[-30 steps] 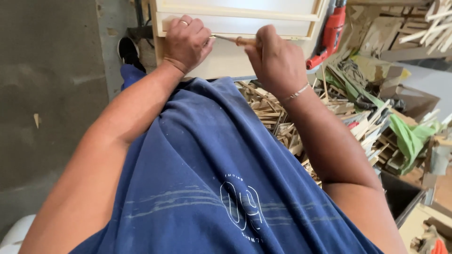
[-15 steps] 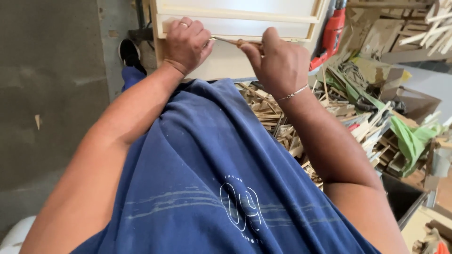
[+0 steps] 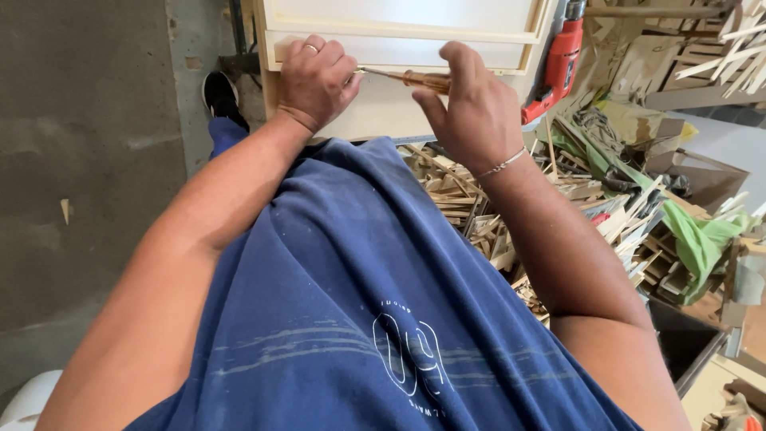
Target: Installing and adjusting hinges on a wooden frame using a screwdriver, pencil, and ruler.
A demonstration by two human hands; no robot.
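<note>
My right hand [image 3: 475, 112] grips the amber handle of a screwdriver [image 3: 415, 79], whose thin shaft runs left towards my left hand [image 3: 315, 80]. My left hand is closed in a fist with a ring on one finger, and it pinches the shaft near its tip against a pale wooden frame [image 3: 399, 44]. The tip itself is hidden behind my left fingers. Both hands rest on the frame's lower rail, above my blue shirt.
A red power drill [image 3: 554, 68] stands upright right of the frame. A heap of wood scraps [image 3: 471, 207] and green cloth [image 3: 698, 243] fills the right side. Grey concrete floor [image 3: 88, 160] lies left, with a black shoe [image 3: 219, 96] by the frame.
My right hand has shifted a little and turned on the screwdriver handle. My left hand has stayed at the shaft on the frame.
</note>
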